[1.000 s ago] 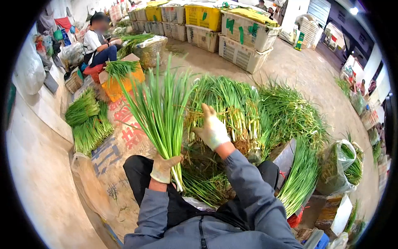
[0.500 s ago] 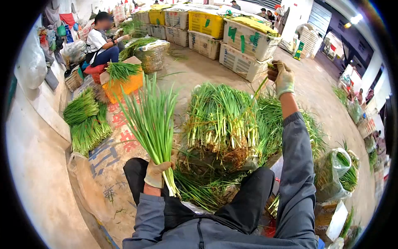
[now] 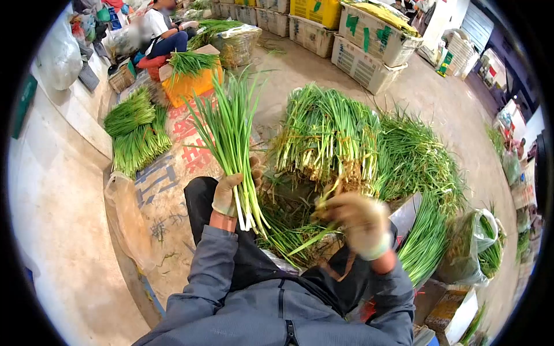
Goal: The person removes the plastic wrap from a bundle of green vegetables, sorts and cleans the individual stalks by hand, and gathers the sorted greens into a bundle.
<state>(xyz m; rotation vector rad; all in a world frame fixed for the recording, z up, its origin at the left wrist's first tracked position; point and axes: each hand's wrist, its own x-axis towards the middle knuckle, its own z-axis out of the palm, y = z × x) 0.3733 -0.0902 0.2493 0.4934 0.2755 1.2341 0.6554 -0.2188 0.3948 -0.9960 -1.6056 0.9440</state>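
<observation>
My left hand point(image 3: 229, 193), in a pale work glove, is closed around a bunch of garlic chives point(image 3: 235, 135), leaves up and white stem ends down, above my left thigh. My gloved right hand point(image 3: 360, 225) is smeared by motion over my right thigh. Its fingers look closed on a loose chive stalk point(image 3: 314, 239) whose green leaf trails down to the left. Just in front lies a thick stack of garlic chives point(image 3: 329, 127), with brownish roots and dry bits toward me. Loose green leaves point(image 3: 283, 233) lie between my knees.
More chives point(image 3: 421, 155) are heaped right of the stack. A plastic bag of greens point(image 3: 470, 248) stands farther right. Tidy bundles point(image 3: 135, 130) lie on the floor at left, near an orange box point(image 3: 190, 83). A seated person point(image 3: 164, 34) works behind; stacked crates point(image 3: 369, 57) stand at the back.
My right hand has come down from high on the right to above my right thigh. My left hand keeps the bunch. The view has tilted down.
</observation>
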